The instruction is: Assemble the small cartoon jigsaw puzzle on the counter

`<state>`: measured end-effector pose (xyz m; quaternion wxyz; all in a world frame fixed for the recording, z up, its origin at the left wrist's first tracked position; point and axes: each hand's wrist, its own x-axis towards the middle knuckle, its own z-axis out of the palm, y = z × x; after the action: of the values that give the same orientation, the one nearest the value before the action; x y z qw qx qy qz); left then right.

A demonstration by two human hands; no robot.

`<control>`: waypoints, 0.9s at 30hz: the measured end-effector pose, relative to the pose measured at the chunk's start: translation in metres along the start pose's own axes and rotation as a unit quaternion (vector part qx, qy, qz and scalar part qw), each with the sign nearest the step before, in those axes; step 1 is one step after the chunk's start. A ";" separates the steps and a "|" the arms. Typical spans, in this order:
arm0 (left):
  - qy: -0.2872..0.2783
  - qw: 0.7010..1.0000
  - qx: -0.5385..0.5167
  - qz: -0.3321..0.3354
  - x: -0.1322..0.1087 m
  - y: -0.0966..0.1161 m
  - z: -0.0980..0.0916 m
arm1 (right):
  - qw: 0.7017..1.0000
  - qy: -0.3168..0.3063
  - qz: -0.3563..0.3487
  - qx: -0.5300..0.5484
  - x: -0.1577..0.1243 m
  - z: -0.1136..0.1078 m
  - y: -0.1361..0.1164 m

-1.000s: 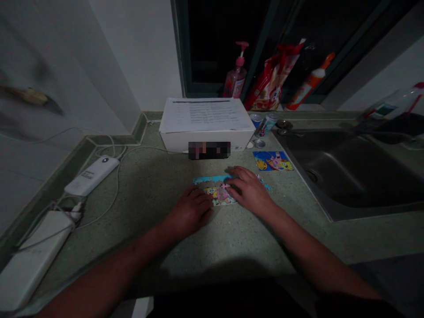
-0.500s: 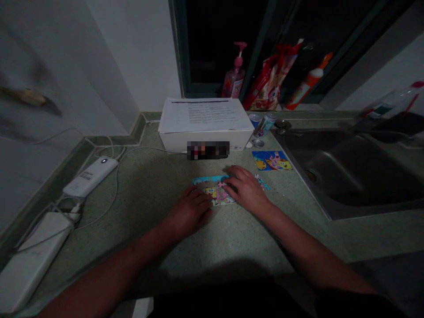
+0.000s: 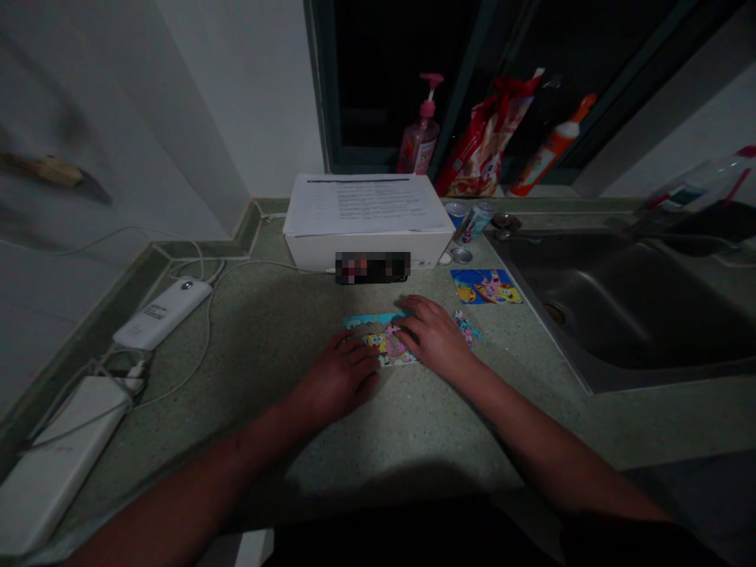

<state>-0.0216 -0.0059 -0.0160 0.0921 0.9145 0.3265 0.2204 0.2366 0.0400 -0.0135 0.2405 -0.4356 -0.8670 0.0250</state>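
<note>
1. The jigsaw puzzle [image 3: 387, 346] lay partly assembled and flat on the speckled green bench [image 3: 253, 394], in front of a white box [image 3: 366, 252] topped with a printed sheet [image 3: 366, 205].
2. The left hand's [image 3: 336, 379] grip lay open and palm down, its fingers over the puzzle's near left part, holding nothing visible.
3. The right hand's [image 3: 434, 339] grip curved down over the puzzle's right part; whether it held a piece could not be told.
4. Loose puzzle pieces [image 3: 465, 327] lay just beside the right hand.
5. A cartoon picture card [image 3: 486, 287] lay beyond them, near the steel sink [image 3: 614, 307].
</note>
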 end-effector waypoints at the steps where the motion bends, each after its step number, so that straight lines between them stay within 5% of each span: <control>1: -0.002 1.000 -0.002 -0.001 0.000 0.000 0.000 | 1.000 0.000 0.003 0.002 0.000 0.000 0.000; 27: -0.008 1.000 0.000 0.001 0.001 0.002 -0.002 | 1.000 0.018 -0.009 -0.023 0.006 0.007 -0.001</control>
<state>-0.0206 -0.0069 -0.0131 0.0945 0.9167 0.3249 0.2127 0.2299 0.0451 -0.0174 0.2463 -0.4340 -0.8666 -0.0046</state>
